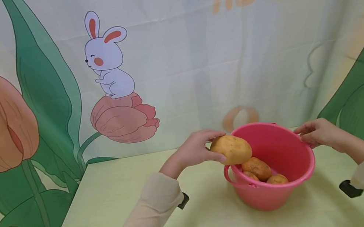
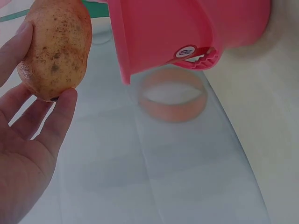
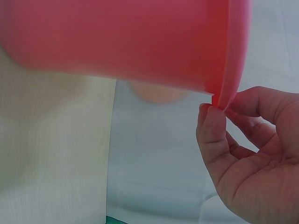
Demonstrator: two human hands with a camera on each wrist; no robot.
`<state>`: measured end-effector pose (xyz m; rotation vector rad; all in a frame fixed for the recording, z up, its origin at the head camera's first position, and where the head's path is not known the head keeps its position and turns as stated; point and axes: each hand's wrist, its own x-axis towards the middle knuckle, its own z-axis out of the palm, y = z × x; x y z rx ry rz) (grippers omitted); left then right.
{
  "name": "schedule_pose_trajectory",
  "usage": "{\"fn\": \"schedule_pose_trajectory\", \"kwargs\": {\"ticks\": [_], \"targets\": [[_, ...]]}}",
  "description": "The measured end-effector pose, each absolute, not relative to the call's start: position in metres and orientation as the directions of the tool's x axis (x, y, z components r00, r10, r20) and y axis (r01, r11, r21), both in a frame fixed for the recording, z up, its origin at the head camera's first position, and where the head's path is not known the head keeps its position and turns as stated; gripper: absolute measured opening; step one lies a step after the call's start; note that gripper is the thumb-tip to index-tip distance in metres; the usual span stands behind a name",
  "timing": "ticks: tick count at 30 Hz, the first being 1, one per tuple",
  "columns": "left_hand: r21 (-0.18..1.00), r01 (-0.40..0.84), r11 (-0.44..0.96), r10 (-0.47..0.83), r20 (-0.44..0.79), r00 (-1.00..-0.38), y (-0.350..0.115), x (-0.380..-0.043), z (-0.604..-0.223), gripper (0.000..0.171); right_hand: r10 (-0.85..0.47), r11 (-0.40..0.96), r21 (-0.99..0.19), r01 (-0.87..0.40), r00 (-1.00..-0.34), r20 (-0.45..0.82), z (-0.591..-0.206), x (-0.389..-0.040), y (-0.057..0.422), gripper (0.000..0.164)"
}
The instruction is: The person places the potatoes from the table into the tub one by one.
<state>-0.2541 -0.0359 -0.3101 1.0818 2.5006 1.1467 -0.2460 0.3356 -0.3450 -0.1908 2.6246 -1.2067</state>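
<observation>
A pink bucket (image 1: 260,196) stands on the table, its mouth leaning toward me, with several potatoes (image 1: 257,168) at the bottom. My left hand (image 1: 194,150) grips another potato (image 1: 234,149) between thumb and fingers, at the left side of the bucket's rim. In the left wrist view this potato (image 2: 57,49) is brown-speckled and sits beside the bucket wall (image 2: 163,35). On the opposite side, my right hand (image 1: 324,136) pinches the rim. The right wrist view shows the thumb and fingers of the right hand (image 3: 257,154) closed on the rim edge (image 3: 236,51).
The pale table (image 1: 118,205) ends at the back against a printed curtain (image 1: 181,73) with a rabbit and tulips. The bucket's handle (image 1: 229,178) hangs down on its left front side. Black straps (image 1: 350,189) show at both sleeves.
</observation>
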Motion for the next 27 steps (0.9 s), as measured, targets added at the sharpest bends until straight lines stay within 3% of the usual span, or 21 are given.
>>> {"fn": "schedule_pose_trajectory", "kwargs": {"ticks": [27], "targets": [[0.579, 0.632, 0.516, 0.711, 0.122, -0.693, 0.006, -0.255, -0.321, 0.063, -0.212, 0.645, -0.764, -0.010, -0.963, -0.165, -0.345, -0.246, 0.335, 0.044]]}}
